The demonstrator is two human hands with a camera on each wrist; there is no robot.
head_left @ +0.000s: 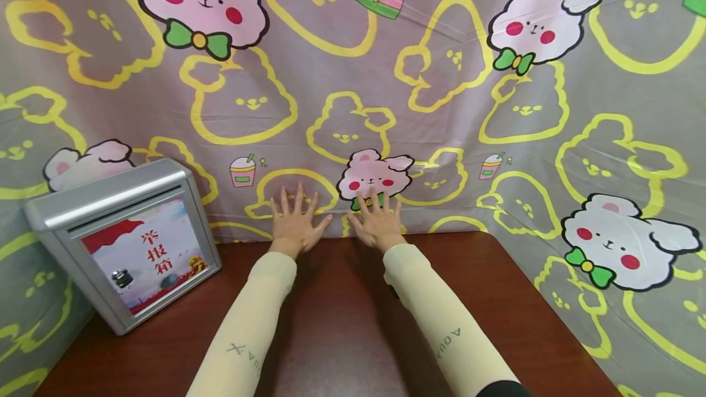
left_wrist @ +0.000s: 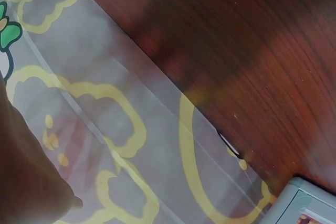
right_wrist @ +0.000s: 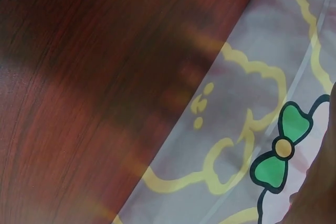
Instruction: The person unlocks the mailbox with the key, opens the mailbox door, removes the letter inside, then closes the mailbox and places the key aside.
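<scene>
Both arms reach forward over a dark red-brown wooden table. At its far edge my left hand has its fingers spread straight before the patterned curtain. Beside it on the right, my right hand is spread the same way, over a printed rabbit face. Neither hand holds anything. Whether the fingertips touch the cloth I cannot tell. In the left wrist view only part of the left hand shows at the left edge. A strip of the right hand shows at the right edge of the right wrist view.
A silver metal box with a slot, a lock and a red-and-white front panel with Chinese characters stands at the table's left. Its corner also shows in the left wrist view. Curtain cloth surrounds the table's back and sides.
</scene>
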